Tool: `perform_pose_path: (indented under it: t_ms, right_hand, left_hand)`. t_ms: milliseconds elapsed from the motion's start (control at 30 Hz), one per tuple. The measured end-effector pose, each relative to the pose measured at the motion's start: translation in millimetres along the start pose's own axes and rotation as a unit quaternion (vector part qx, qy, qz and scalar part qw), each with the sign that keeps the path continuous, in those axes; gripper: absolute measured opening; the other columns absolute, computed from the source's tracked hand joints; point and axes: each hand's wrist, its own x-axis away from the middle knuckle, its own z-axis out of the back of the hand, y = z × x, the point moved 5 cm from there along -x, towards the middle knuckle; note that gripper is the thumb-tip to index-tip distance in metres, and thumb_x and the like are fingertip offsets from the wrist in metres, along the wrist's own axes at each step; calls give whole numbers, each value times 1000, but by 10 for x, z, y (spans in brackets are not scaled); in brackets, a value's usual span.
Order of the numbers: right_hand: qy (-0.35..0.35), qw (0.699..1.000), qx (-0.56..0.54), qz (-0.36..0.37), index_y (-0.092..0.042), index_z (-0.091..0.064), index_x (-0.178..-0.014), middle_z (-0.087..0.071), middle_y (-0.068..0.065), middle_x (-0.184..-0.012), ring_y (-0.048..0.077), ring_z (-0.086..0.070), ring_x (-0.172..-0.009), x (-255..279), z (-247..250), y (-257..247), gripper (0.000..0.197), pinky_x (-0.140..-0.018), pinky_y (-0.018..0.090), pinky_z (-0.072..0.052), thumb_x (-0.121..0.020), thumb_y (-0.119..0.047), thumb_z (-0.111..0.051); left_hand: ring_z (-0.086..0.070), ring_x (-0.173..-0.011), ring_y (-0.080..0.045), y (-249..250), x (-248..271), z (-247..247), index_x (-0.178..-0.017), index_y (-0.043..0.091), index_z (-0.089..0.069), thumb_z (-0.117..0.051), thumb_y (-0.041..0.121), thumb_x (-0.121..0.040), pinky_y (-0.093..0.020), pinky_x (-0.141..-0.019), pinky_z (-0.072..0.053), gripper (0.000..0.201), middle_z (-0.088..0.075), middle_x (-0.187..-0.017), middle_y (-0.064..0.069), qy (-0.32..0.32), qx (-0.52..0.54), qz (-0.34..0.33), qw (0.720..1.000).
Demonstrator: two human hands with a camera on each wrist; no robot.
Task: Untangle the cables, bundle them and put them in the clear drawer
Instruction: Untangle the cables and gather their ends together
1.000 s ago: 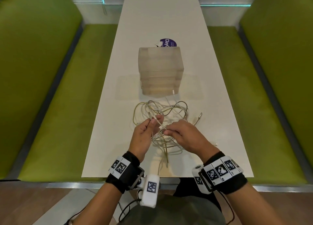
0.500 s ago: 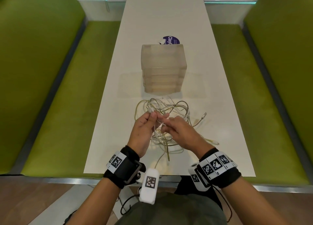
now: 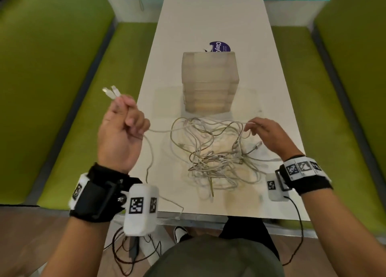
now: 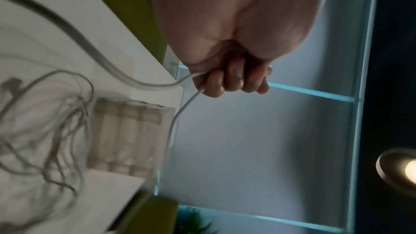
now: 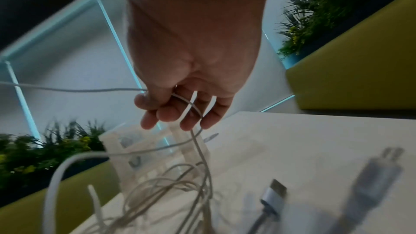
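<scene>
1. Off the table's left edge, two white plugs point(image 3: 111, 91) are pinched together by the raised left hand point(image 3: 121, 134), fingers curled tight round their leads.
2. Right of that grip, one tangle of cables point(image 3: 213, 151) is seen lying on the white table point(image 3: 208, 22); individual cables cannot be counted.
3. At the tangle's right side, a single strand is held by the right hand point(image 3: 269, 134), fingers loosely hooked round it.
4. Beyond the tangle, one clear drawer unit point(image 3: 210, 82) is spotted, every drawer closed.
5. Behind the unit, one purple sticker point(image 3: 220, 46) is half hidden, its lettering cut off.
</scene>
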Motion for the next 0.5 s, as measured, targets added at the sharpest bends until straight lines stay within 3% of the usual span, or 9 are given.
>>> perform_pose_path:
  t_ms: [67,133,233,300,367,433,500]
  right_hand:
    - [-25,999,-22,5,-20,-69,-84,-52,-2,-64,2,-48,-63,50,-22,-113,26,-67,18,-38,-98,-14,-47]
    - [-42,998,-39,19,-20,-70,-86,-49,-8,-61,1,-47,-60,98,-99,-278,25,-63,12,-36,-98,-18,-48]
    - [-50,997,-52,36,-14,-72,-89,-63,-18,-70,-3,-56,-69,152,-237,-480,21,-69,12,-41,-96,-19,-53]
    - [-60,995,-47,60,-14,-73,-89,-68,-7,-79,6,-60,-75,181,-344,-587,19,-73,22,-45,-94,-22,-56]
    - [-79,991,-27,108,-7,-72,-85,-64,5,-69,14,-54,-66,233,-433,-716,23,-65,26,-41,-93,-24,-57]
    - [-106,981,3,164,-5,-71,-86,-62,7,-65,16,-48,-64,299,-535,-826,25,-58,24,-36,-92,-24,-56]
    - [-130,970,48,200,-12,-73,-89,-65,1,-69,12,-44,-68,359,-634,-869,23,-60,18,-33,-91,-25,-55]
  left_hand:
    - [-25,-44,-5,-184,13,9,-78,17,-52,-29,23,-103,-18,-47,-25,35,-38,-50,11,9,-50,23,998]
    - [-24,-44,-5,-454,53,-22,-78,16,-53,-30,22,-104,-18,-47,-23,35,-36,-50,11,16,-105,65,992]
    - [-27,-49,-6,-823,164,-133,-87,13,-59,-39,24,-101,-21,-50,-25,27,-35,-56,11,-15,-230,121,966]
    - [-37,-51,-1,-1027,229,-261,-103,8,-59,-50,29,-96,-17,-54,-32,24,-43,-59,15,-52,-297,151,941]
    - [-50,-52,8,-1213,258,-378,-111,8,-56,-54,27,-94,-7,-54,-37,26,-55,-68,17,-71,-315,178,930]
    - [-54,-56,9,-1349,261,-442,-107,10,-57,-54,31,-94,-6,-55,-40,24,-60,-74,14,-83,-328,201,919]
    - [-55,-56,2,-1403,244,-462,-93,12,-59,-51,33,-96,-12,-56,-43,22,-59,-66,12,-78,-316,209,922]
